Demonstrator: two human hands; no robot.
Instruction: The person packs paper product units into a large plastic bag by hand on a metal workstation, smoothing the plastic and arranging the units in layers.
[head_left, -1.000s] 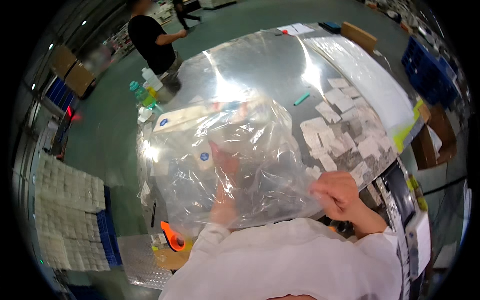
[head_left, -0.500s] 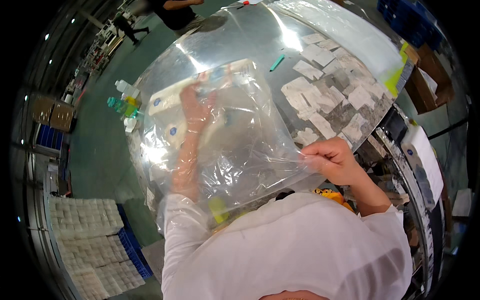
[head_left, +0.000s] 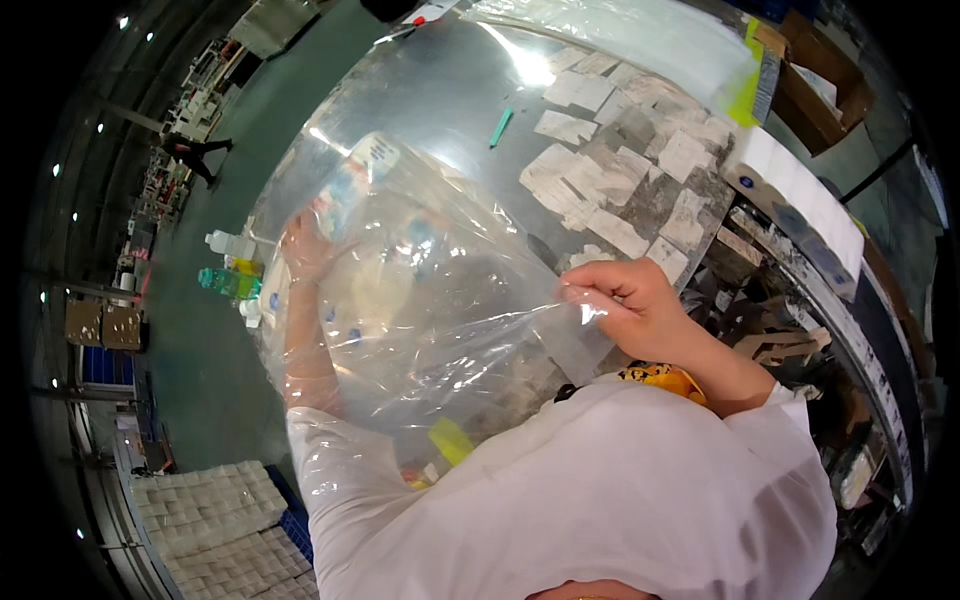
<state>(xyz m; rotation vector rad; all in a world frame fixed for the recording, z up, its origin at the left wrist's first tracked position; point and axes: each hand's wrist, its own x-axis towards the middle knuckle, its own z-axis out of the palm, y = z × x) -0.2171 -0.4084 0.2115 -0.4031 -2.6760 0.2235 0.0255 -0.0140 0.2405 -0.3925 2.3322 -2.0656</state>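
A large clear plastic bag (head_left: 450,350) lies across the near left part of the metal table, with white packs (head_left: 375,285) printed in blue inside it. Through the film my left hand (head_left: 308,248) shows inside the bag, its arm reaching in from the near side. Its fingers look spread against the left side of the packs, though the plastic blurs them. My right hand (head_left: 635,308) pinches the bag's edge at the right and pulls the film taut into creases. A printed end of a pack (head_left: 375,158) stands out at the bag's far end.
Flattened pale paper pieces (head_left: 590,185) and a green cutter-like tool (head_left: 501,128) lie on the metal table (head_left: 440,110). Bottles (head_left: 230,283) stand at its left edge. A long white pack (head_left: 795,210) rests by the conveyor (head_left: 850,330) at right. Stacked plastic film (head_left: 610,40) lies at the back.
My left hand has moved left inside the bag, to the side of the packs. My right hand keeps its pinch. The long pack on the right has moved farther away along the conveyor.
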